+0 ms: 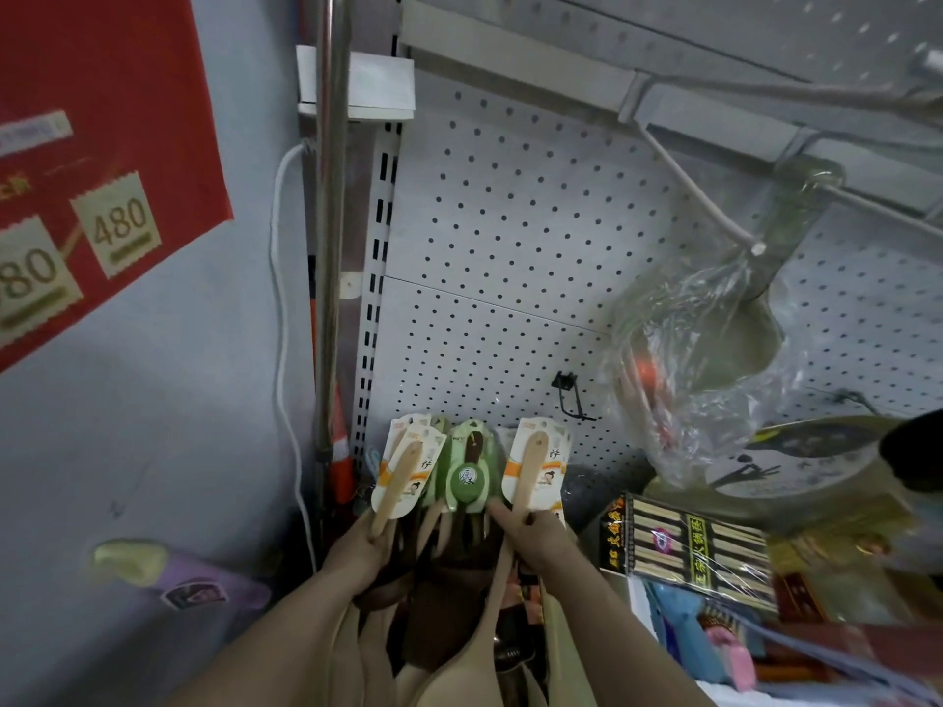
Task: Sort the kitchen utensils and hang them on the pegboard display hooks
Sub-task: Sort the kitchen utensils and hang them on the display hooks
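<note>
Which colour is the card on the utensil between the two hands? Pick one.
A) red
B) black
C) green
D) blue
C: the middle card is green; the left spatula in the left hand and the right spatula in the right hand carry white-and-orange cards.

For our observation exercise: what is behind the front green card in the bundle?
Paler green card edges show at both sides, with the pegboard beyond; how many cards are stacked is hidden.
</note>
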`<state>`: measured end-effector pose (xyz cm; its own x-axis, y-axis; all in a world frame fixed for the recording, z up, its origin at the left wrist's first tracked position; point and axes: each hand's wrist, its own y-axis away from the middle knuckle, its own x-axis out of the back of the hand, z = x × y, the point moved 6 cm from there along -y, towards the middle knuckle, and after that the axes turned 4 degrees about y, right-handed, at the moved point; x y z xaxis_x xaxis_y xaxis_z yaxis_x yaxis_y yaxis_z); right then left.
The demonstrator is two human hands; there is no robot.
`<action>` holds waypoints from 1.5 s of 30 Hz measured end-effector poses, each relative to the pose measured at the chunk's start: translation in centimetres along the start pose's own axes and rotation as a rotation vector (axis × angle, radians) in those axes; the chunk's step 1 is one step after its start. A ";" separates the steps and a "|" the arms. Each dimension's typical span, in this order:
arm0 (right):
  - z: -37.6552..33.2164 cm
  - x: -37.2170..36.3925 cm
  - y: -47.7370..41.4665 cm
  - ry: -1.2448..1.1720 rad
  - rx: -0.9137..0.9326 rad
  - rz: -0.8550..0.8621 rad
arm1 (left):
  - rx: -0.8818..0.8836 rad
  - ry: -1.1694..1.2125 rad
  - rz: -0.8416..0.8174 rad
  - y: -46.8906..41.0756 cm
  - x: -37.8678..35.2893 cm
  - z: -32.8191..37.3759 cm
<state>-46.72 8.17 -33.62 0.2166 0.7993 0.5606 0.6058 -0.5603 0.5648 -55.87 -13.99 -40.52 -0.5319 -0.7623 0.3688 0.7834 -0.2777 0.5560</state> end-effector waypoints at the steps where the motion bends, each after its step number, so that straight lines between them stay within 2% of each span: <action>1: 0.4 -0.1 0.1 -0.027 -0.025 -0.013 | 0.018 -0.001 0.006 -0.1 0.2 -0.3; 5: 1.9 0.0 0.7 -0.127 -0.060 0.021 | 0.112 -0.031 0.007 -0.4 1.1 -1.8; 8: 2.9 0.3 1.0 -0.169 -0.054 0.093 | 0.111 -0.054 -0.007 -0.7 1.4 -2.8; 13: 3.4 -0.2 3.1 -0.178 -0.025 0.101 | 0.108 -0.113 -0.025 -0.7 2.2 -4.6; 19: 3.5 -1.5 6.8 -0.035 0.098 0.086 | 0.051 -0.097 0.024 0.8 1.2 -1.5; 24: 3.6 0.0 7.5 -0.027 0.182 0.104 | -0.095 -0.064 0.071 1.7 -1.6 1.3; 26: 3.7 0.2 7.2 -0.017 0.178 0.092 | -0.084 -0.094 0.027 1.5 -2.8 1.7; 30: 4.2 -0.2 7.3 0.091 0.209 0.034 | -0.057 0.025 -0.040 1.4 -4.9 1.9; 32: 4.7 -0.6 7.1 0.109 0.212 0.029 | -0.031 0.060 -0.006 1.7 -4.5 1.6; 35: 4.8 -0.6 6.7 0.063 0.221 0.094 | 0.012 0.129 0.158 1.6 -2.0 0.4; 41: 4.0 -0.4 6.6 0.034 0.228 0.171 | 0.011 0.242 0.062 1.5 -1.2 0.2; 45: 4.0 -0.7 6.6 0.031 0.220 0.186 | 0.115 0.209 -0.002 0.1 -0.7 -2.2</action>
<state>-39.80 4.82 -32.77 0.3181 0.6784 0.6623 0.7102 -0.6333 0.3075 -54.72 -14.76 -42.30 -0.4460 -0.8695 0.2121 0.7342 -0.2199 0.6424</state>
